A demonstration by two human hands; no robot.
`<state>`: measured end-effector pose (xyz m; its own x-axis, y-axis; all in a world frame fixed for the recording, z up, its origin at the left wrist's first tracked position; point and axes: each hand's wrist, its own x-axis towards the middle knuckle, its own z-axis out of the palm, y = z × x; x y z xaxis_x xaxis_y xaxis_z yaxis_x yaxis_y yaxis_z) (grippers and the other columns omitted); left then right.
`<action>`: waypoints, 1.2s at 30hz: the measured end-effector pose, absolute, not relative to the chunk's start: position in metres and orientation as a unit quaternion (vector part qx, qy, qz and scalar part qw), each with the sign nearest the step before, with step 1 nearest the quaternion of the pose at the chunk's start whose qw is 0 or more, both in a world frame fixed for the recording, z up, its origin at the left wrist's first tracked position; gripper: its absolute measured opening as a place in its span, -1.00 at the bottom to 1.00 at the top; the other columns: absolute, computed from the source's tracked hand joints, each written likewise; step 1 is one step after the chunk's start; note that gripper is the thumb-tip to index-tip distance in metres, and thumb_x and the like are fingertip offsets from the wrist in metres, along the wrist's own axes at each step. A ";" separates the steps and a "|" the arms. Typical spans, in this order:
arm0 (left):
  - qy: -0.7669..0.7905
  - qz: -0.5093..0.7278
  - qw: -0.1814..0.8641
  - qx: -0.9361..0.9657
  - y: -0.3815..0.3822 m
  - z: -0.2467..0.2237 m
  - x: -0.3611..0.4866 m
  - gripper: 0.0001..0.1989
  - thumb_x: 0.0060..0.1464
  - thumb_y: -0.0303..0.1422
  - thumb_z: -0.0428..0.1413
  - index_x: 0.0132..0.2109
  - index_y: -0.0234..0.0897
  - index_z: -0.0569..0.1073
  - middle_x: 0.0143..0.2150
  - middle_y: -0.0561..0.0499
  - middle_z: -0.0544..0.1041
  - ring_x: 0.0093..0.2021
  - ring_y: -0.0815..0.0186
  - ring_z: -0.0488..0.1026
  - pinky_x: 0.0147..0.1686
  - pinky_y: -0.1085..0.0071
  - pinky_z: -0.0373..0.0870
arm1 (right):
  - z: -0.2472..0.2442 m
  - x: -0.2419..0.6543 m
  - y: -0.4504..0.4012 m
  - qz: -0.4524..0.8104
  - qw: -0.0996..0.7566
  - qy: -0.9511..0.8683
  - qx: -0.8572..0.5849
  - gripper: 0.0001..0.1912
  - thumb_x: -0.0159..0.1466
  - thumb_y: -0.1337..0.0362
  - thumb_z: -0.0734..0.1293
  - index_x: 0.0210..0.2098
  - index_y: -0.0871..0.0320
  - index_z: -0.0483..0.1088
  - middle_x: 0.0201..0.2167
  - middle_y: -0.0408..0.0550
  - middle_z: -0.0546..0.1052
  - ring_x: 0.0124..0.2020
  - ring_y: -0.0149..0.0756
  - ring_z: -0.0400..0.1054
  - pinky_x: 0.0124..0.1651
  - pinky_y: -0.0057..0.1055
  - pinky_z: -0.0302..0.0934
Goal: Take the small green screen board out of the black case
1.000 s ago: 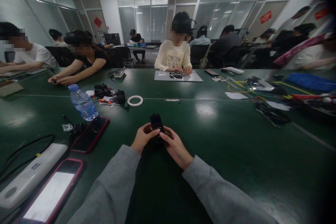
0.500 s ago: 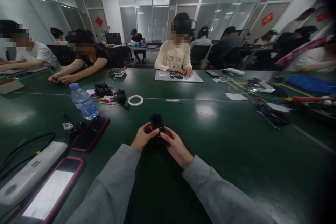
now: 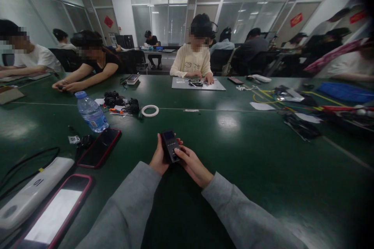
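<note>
Between my hands is a small black handheld device (image 3: 170, 146) with a dark little screen at its far end and a row of tiny marks below it. My left hand (image 3: 159, 158) cradles its left side, thumb up along the edge. On the near right part of its face rests the thumb of my right hand (image 3: 191, 162), whose other fingers curl round the right side. The device is tilted, held just over the green table (image 3: 251, 171). Its underside is hidden.
To the left are a water bottle (image 3: 92, 113), a dark phone (image 3: 101, 148), a pink-edged phone (image 3: 55, 214) and a white device (image 3: 35, 190) with a cable. Ahead lies a white tape ring (image 3: 150, 106). A co-worker (image 3: 191, 60) sits opposite at a grey board (image 3: 214, 84). Cables (image 3: 304, 132) lie right.
My left thumb has moved off the device's face to its left edge, so more of the face shows. The device has shifted slightly left and nearer. My right thumb still presses its face.
</note>
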<state>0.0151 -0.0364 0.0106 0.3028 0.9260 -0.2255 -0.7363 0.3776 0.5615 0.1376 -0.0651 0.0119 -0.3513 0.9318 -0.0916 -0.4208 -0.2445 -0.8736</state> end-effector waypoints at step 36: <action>0.372 0.517 0.736 0.229 -0.042 0.012 0.015 -0.43 -0.04 0.03 0.07 -0.05 -0.37 0.38 -0.25 -0.17 0.52 -0.25 0.20 0.50 -0.18 0.29 0.41 | 0.012 0.125 -0.086 0.219 0.480 -0.691 -0.494 -0.52 0.22 0.21 0.29 0.09 0.09 0.10 -0.01 0.00 0.26 0.00 -0.24 0.22 0.08 -0.24 0.19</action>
